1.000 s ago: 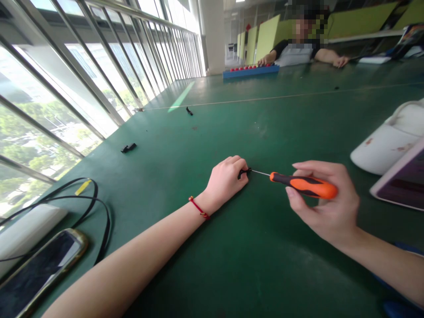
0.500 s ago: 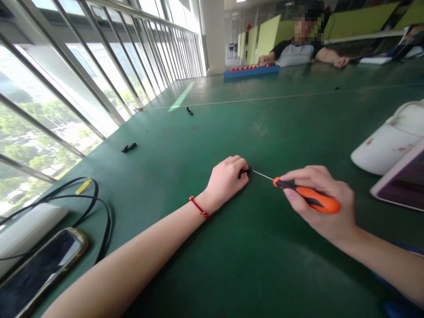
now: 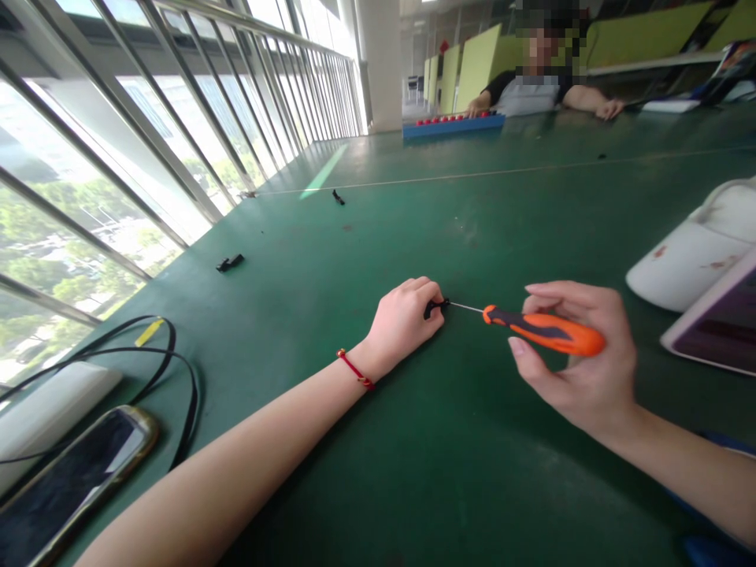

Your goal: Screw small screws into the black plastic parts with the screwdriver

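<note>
My left hand point(image 3: 407, 321), with a red cord bracelet at the wrist, rests on the green table. Its thumb and fingers pinch a small black part point(image 3: 435, 307), mostly hidden by the hand. The tip of an orange and black screwdriver point(image 3: 558, 331) meets the part's right end, its shaft nearly level. My right hand point(image 3: 591, 354) is around the handle's rear, which lies against the palm and fingers. The thumb and fingertips are spread off the handle, so the hold is loose.
Small black pieces point(image 3: 230, 263) lie left on the green table point(image 3: 378, 472). At lower left are a phone point(image 3: 71, 488), a white box point(image 3: 59, 417) and a looped black cable point(image 3: 194, 394). A white container point(image 3: 685, 260) stands right. Across the table a person sits behind a blue rack point(image 3: 454, 128).
My right thumb and fingers have spread apart around the screwdriver handle, which has tilted slightly upward. My left hand has stayed still. The blue rack has shifted slightly right.
</note>
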The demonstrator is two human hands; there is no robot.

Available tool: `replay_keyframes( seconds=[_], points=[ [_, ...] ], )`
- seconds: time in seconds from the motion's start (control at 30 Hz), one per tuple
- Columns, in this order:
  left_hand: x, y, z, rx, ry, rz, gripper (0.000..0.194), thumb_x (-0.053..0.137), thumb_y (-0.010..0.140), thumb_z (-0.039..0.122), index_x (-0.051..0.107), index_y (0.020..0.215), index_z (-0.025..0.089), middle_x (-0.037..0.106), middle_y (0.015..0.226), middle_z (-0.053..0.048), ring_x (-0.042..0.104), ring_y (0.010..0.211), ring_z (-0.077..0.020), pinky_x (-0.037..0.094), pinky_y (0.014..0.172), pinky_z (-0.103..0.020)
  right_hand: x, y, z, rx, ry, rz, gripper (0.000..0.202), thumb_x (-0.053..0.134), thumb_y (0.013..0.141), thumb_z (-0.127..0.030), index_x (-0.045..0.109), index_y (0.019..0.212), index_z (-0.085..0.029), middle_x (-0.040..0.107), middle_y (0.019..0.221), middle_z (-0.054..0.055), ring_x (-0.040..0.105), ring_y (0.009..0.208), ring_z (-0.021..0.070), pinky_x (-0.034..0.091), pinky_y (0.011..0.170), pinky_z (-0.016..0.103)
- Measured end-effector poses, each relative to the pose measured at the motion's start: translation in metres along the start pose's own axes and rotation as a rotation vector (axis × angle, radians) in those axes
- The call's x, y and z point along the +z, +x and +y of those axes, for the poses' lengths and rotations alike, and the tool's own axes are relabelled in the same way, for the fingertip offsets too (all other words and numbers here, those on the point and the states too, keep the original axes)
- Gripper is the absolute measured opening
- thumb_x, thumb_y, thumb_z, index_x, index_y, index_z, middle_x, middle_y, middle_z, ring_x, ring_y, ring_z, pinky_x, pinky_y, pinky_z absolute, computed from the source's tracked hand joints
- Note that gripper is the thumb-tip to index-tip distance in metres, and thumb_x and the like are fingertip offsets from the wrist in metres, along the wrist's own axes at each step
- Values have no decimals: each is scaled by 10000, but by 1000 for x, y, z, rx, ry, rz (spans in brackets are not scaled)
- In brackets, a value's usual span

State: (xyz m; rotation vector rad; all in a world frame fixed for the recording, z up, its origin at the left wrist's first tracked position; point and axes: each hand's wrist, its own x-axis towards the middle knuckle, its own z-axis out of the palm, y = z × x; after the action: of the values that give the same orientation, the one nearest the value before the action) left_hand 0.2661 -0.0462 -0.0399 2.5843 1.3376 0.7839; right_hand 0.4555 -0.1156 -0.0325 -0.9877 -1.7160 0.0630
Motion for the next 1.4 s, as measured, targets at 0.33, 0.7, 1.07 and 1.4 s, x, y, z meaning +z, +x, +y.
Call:
replay_keyframes(
  seconds=[0.33,0.7,1.07,1.4],
  points=[
    [0,0,0,-10,-19,-3,106,492,746,136,569,806,180,638,875,-25,582,825,-162,481,732,-270,-1,0,-1,-31,1,-20,465,657,692,-189,506,1126,-259,552,818,27,564,716,179,502,650,353],
    [0,0,-1,-35,-23,5,104,501,755,157,581,816,185,644,878,-23,589,812,-165,475,712,-276,0,-1,0,-10,-40,-118,239,615,745,-223,568,977,-258,599,760,3,590,665,161,494,642,331],
    [1,3,-5,-112,-87,38,123,536,769,195,630,847,176,654,887,-27,574,869,-180,468,789,-306,7,1,11,345,-38,-341,147,571,795,-286,585,933,-238,674,860,13,626,762,179,489,665,311],
    [2,4,-9,-152,-112,61,140,554,808,273,668,808,190,657,837,-19,560,820,-176,451,760,-310,7,2,9,373,-40,-452,190,567,783,-316,565,956,-239,643,882,10,601,745,163,471,661,292]
  ],
)
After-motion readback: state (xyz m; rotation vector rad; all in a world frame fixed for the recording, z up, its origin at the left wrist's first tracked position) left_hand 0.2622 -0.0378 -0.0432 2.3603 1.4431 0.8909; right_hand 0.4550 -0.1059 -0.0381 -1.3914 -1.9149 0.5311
